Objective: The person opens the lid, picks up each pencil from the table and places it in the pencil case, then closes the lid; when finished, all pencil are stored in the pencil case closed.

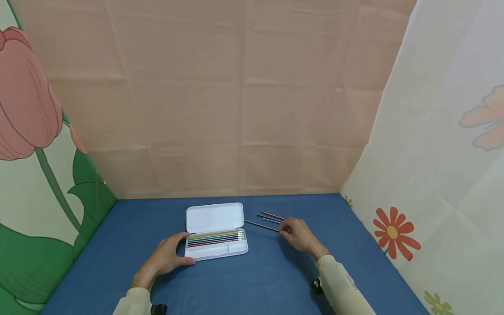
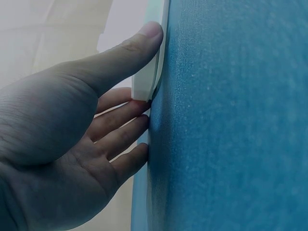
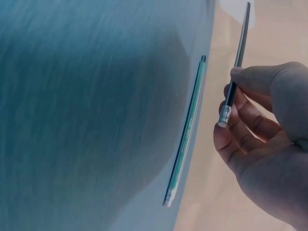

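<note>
A white pencil case (image 1: 208,253) lies on the blue cloth with its lid (image 1: 215,218) folded back. Several coloured pencils (image 1: 213,239) lie side by side in its tray. At the case's left end, my left hand (image 1: 163,257) holds it, thumb on the near corner and fingers at the far side. My right hand (image 1: 300,235) pinches a dark pencil (image 3: 243,36) near its silver ferrule and white eraser. That pencil's other end reaches toward the lid's right edge. Beyond the right hand lie loose pencils, among them a red pencil (image 1: 272,215) and a teal pencil (image 3: 188,130).
Blue cloth (image 1: 252,288) covers the table. A tan sheet (image 1: 236,109) hangs behind it. Curtains with printed flowers stand at both sides, including a red flower (image 1: 391,232) on the right. Both wrists carry dark straps beside pale sleeves (image 1: 342,284).
</note>
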